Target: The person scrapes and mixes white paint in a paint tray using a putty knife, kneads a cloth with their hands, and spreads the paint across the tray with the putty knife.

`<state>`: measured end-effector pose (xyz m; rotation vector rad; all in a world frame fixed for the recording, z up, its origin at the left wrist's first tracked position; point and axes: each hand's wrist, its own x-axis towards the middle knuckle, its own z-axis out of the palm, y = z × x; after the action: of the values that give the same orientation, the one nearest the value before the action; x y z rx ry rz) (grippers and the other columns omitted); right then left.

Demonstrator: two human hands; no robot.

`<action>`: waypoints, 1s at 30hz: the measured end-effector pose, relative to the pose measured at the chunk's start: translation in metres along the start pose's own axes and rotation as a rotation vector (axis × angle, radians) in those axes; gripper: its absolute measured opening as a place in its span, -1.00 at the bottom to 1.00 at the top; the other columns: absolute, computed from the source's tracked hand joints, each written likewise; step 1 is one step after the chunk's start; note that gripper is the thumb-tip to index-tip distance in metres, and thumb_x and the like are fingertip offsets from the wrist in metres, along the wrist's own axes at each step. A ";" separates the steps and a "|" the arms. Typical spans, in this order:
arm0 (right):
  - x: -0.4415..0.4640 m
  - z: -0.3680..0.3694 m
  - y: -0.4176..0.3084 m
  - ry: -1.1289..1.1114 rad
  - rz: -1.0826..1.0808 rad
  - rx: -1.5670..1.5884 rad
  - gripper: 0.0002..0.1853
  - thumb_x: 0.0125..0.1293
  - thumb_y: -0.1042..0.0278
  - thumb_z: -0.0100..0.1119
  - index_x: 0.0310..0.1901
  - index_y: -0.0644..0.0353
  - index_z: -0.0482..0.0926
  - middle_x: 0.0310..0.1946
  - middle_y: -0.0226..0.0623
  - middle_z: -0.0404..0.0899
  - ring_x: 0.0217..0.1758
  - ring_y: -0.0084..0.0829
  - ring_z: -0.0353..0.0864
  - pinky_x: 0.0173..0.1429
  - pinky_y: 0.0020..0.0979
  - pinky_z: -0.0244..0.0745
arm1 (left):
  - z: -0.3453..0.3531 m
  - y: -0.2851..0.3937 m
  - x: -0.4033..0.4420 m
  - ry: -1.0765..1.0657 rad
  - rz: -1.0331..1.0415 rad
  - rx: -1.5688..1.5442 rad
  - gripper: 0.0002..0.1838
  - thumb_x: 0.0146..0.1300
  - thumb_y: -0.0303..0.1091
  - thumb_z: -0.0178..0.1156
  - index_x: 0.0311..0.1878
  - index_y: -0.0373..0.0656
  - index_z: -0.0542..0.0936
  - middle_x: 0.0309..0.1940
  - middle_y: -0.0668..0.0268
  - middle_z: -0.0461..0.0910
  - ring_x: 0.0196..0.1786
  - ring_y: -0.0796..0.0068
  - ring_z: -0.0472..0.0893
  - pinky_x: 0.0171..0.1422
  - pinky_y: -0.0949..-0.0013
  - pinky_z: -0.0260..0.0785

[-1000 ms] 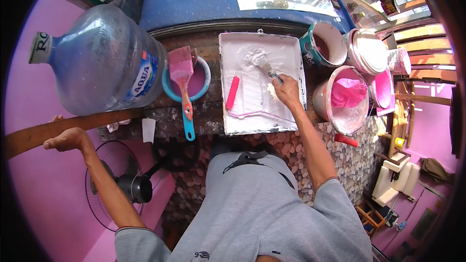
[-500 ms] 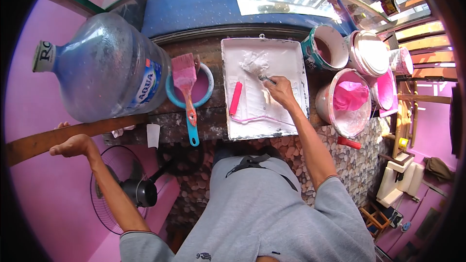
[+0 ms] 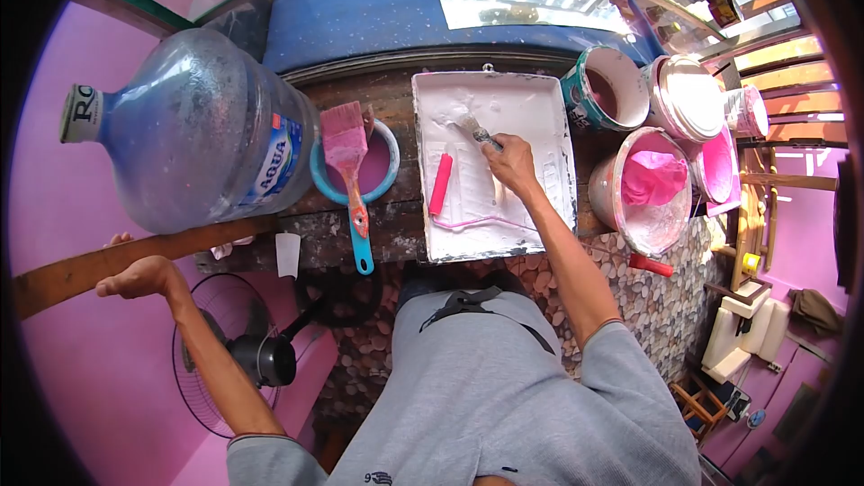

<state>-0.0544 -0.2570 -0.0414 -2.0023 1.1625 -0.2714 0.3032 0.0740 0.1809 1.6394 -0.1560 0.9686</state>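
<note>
My right hand (image 3: 509, 162) is closed around the paint-smeared handle of a small paintbrush (image 3: 474, 129), its bristles at the white paint in the upper part of a shallow white tray (image 3: 558, 126). In the lower half of that tray lies a paint roller with a pink sleeve (image 3: 441, 184) and a thin pink wire frame. At far left, my left hand (image 3: 139, 277) is turned palm up under a wooden board (image 3: 144, 258), gripping it, with fingertips showing above its far edge.
A large water bottle (image 3: 198, 135) lies on its side at left. A wide pink brush (image 3: 346, 148) rests across a blue-rimmed tub (image 3: 389, 182). Several paint buckets stand at right, including one with pink cloth (image 3: 654, 178). Below the table's left side is a fan (image 3: 261, 360).
My right hand has shifted slightly, and the brush tip has swept up and left through the paint, showing more of its length. The left hand still grips the board.
</note>
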 end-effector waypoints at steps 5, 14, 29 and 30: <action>0.002 -0.004 -0.011 -0.055 0.098 0.053 -0.65 0.13 0.13 0.14 -0.37 0.34 0.63 -0.44 0.14 0.58 -0.26 0.09 0.60 -0.11 -0.12 0.45 | 0.001 0.003 -0.001 0.011 -0.015 0.004 -0.13 0.39 0.32 -0.65 -0.22 -0.40 0.39 -0.41 0.08 0.52 -0.38 0.32 0.52 -0.21 0.35 0.53; 0.003 0.007 -0.006 -0.010 0.033 -0.024 -0.63 0.14 0.10 0.15 -0.30 0.30 0.66 -0.42 0.09 0.60 -0.26 0.07 0.60 -0.12 -0.14 0.47 | 0.002 0.007 -0.003 0.027 -0.028 0.001 -0.13 0.40 0.31 -0.64 -0.23 -0.41 0.40 -0.41 0.09 0.51 -0.36 0.32 0.53 -0.19 0.35 0.53; -0.037 -0.039 0.005 0.277 0.152 -0.153 -0.65 0.18 0.15 0.12 -0.21 0.30 0.62 -0.36 0.19 0.61 -0.19 0.16 0.61 -0.03 -0.03 0.48 | -0.003 0.003 0.000 -0.041 -0.021 -0.001 -0.18 0.41 0.27 -0.64 -0.25 -0.37 0.35 -0.44 0.14 0.50 -0.37 0.34 0.52 -0.21 0.38 0.51; -0.042 -0.047 0.007 0.291 0.179 -0.189 -0.65 0.18 0.15 0.12 -0.21 0.31 0.62 -0.36 0.20 0.61 -0.19 0.17 0.61 -0.03 -0.02 0.48 | -0.001 0.007 -0.002 -0.009 -0.048 -0.005 -0.18 0.41 0.28 -0.64 -0.25 -0.38 0.35 -0.43 0.14 0.50 -0.37 0.34 0.52 -0.21 0.38 0.51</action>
<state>-0.1069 -0.2500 -0.0066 -2.0501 1.5929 -0.3826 0.2973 0.0722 0.1849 1.6359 -0.1247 0.9235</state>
